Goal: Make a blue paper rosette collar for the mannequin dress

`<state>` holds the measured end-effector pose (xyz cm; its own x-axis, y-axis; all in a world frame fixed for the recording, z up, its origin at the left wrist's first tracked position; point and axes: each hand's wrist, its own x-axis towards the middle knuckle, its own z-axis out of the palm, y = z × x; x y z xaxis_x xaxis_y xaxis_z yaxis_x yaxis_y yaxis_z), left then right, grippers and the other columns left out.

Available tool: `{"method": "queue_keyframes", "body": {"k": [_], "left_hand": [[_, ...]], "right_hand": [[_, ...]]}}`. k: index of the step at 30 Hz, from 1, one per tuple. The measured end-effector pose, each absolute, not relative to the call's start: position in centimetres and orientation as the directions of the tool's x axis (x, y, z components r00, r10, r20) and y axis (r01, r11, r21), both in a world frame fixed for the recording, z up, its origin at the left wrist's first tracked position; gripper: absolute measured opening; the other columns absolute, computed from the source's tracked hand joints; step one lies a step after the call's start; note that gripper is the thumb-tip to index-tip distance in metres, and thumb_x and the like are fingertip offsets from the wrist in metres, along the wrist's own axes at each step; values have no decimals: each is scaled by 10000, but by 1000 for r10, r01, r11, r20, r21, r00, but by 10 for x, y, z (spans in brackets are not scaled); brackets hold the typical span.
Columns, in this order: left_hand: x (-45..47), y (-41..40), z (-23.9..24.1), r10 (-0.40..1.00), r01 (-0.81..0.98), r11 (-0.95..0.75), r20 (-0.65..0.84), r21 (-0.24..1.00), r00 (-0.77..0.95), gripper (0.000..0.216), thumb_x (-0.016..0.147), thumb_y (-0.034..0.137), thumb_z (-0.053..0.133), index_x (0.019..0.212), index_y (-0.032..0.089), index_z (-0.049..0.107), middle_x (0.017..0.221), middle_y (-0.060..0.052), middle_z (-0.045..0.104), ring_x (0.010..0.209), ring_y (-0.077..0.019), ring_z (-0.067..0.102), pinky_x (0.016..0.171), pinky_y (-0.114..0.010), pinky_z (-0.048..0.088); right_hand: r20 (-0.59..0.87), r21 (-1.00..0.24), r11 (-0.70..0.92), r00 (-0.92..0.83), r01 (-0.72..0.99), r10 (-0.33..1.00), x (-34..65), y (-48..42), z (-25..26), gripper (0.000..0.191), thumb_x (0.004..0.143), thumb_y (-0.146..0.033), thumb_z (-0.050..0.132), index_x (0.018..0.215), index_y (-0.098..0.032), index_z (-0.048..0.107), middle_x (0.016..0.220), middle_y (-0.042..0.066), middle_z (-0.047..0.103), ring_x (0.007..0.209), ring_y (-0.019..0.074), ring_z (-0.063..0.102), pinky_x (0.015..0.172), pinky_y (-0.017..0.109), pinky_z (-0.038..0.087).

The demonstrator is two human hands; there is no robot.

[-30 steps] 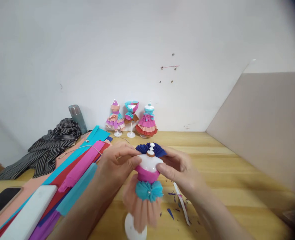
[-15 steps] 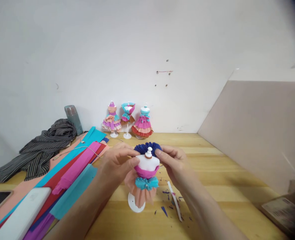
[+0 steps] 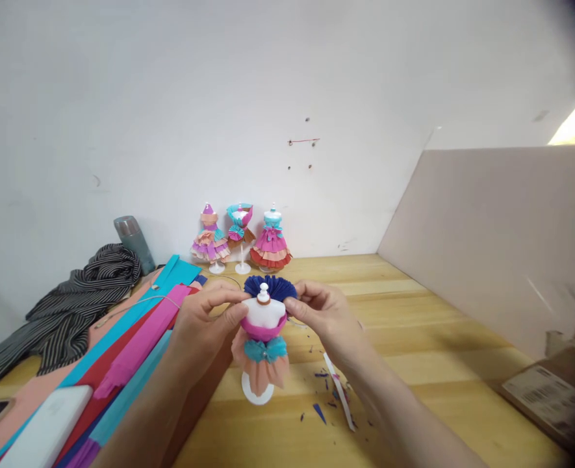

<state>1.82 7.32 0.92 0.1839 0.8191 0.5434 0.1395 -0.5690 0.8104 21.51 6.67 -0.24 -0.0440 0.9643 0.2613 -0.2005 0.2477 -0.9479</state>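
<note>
A small white dress form [image 3: 262, 313] stands on a round white base in front of me. It wears a pink band [image 3: 264, 331], a turquoise bow [image 3: 266, 350] and a peach ruffled skirt [image 3: 268, 375]. Behind its neck spreads a pleated dark blue crepe-paper ruffle [image 3: 270, 286]. My left hand [image 3: 214, 318] pinches at the form's left shoulder, near the ruffle's end; how much of the paper it holds is partly hidden. On the other side, my right hand [image 3: 319, 312] grips the ruffle's right end between thumb and fingers.
Three dressed mini forms [image 3: 270, 244] stand along the wall. Coloured crepe-paper sheets [image 3: 145, 338], a white box-like object [image 3: 48, 426], a striped cloth [image 3: 92, 292] and a flask [image 3: 135, 244] lie left. Right are a white strip [image 3: 339, 393], blue scraps [image 3: 319, 413] and a cardboard box [image 3: 543, 396].
The dress form and both hands appear farther left in view, partly with the camera's turn. The blue ruffle now fans out more openly behind the neck.
</note>
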Motion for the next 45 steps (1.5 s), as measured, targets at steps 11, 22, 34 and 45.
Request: {"method": "queue_keyframes", "body": {"k": [11, 22, 34, 45], "left_hand": [[23, 66, 12, 799, 135, -589, 549, 797, 243, 126, 790, 287, 693, 823, 194, 770, 823, -67, 705, 802, -202, 636, 729, -318, 495], [21, 52, 18, 740, 140, -637, 550, 758, 386, 115, 813, 240, 679, 885, 211, 765, 870, -56, 695, 826, -184, 645, 727, -285, 506], [18, 50, 20, 776, 153, -591, 506, 792, 377, 127, 792, 184, 691, 872, 240, 771, 901, -42, 694, 861, -176, 631, 767, -271, 508], [19, 42, 26, 721, 209, -650, 506, 731, 473, 219, 808, 183, 679, 973, 296, 767, 905, -34, 674, 853, -170, 628, 735, -253, 513]], "right_hand": [[410, -900, 433, -243, 44, 879, 232, 64, 6, 314, 776, -473, 670, 804, -162, 707, 765, 38, 630, 735, 166, 561, 641, 267, 447], [220, -964, 154, -321, -217, 921, 228, 63, -2, 331, 683, -458, 773, 626, -142, 692, 550, -13, 570, 523, 93, 442, 539, 232, 334], [285, -958, 248, -430, -141, 857, 232, 59, 7, 269, 715, -410, 723, 718, -150, 654, 690, 6, 561, 650, 124, 476, 583, 234, 372], [269, -962, 267, -395, -63, 878, 224, 50, 12, 349, 733, -386, 699, 550, -148, 521, 578, -34, 402, 540, 81, 349, 486, 217, 276]]}}
